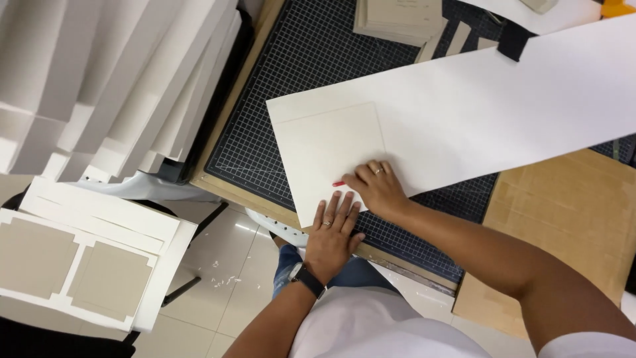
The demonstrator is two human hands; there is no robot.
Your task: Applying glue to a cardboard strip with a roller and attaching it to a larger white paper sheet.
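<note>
A long white paper sheet (477, 99) lies slanted across the centre and right of the frame on a dark gridded cutting mat (298, 73). At centre, the left hand (333, 232) presses flat on its lower corner, fingers spread. Just above, the right hand (374, 189) is closed around a thin red-tipped tool (338, 183) touching the sheet. Stacked white boards (119, 79) fill the upper left.

Dark gridded mat (311, 59), white sheet (477, 106)
</note>
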